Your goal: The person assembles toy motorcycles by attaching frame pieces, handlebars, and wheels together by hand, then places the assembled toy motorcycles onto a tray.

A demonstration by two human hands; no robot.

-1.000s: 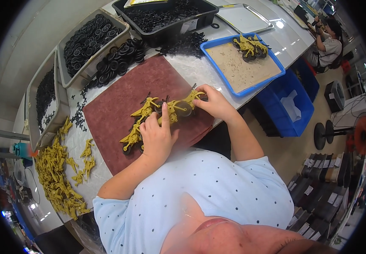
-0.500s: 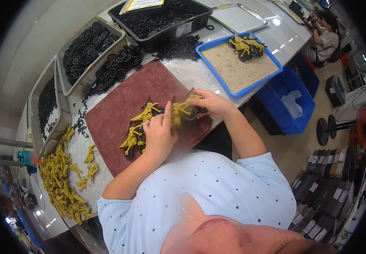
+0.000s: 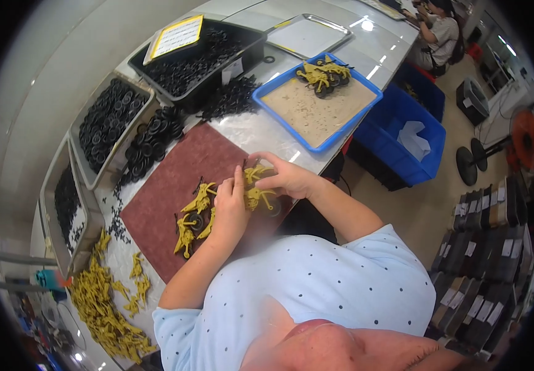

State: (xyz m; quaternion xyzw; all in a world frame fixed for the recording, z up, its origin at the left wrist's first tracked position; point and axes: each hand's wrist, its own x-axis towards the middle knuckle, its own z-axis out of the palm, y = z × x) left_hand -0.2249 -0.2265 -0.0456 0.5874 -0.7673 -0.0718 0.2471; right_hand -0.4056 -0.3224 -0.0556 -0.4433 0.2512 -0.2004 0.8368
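On the maroon mat [image 3: 162, 213] lie several yellow toy motorcycles [image 3: 197, 201] with black wheels and handlebars, side by side. My left hand [image 3: 232, 207] is among them, its index finger stretched along a toy motorcycle [image 3: 256, 196] and its other fingers curled in. My right hand [image 3: 291, 178] pinches the same toy motorcycle from the right, thumb and fingertips on its yellow body. The undersides of the left fingers are hidden, and the lower part of that toy motorcycle is blurred.
Bins of black wheels [image 3: 109, 127] and small black parts [image 3: 208, 59] line the far side. Loose yellow motorcycle bodies [image 3: 103, 303] pile up at left. A blue-rimmed tray [image 3: 316, 148] holds finished-looking toy motorcycles. Blue crates [image 3: 397, 139] and a fan [image 3: 526, 148] stand right; another person [image 3: 437, 37] sits beyond.
The whole view has shifted. My right hand has come closer to my left, its fingers now over the top of the toy motorcycle. My left hand stays beside it.
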